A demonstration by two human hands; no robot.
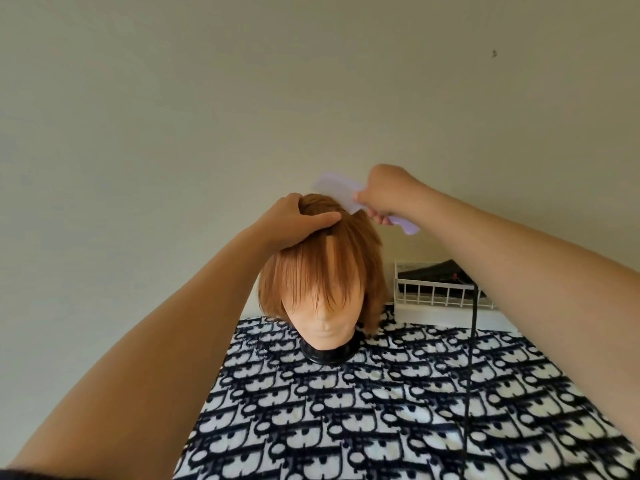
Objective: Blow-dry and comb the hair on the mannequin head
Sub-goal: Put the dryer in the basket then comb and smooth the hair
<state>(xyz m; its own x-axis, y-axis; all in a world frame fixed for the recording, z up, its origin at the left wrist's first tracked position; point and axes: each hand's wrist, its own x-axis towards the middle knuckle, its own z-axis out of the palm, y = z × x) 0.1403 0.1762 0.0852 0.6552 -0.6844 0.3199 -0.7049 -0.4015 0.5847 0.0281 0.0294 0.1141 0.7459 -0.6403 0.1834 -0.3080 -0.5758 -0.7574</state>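
Note:
A mannequin head (325,320) with short ginger hair (322,261) stands on a black base on the patterned cloth, facing me. My left hand (294,223) rests on the crown, fingers curved over the hair, thumb lying across the top. My right hand (388,192) grips a lilac comb (336,194) by its handle, teeth in the hair at the upper right back of the head. The comb's handle end sticks out below my fist. The hair dryer itself is mostly hidden behind my right forearm.
A white wire basket (436,296) with a dark object inside sits at the right against the wall. A black cord (471,358) runs from it down across the black-and-white patterned cloth (381,410). A plain pale wall stands behind.

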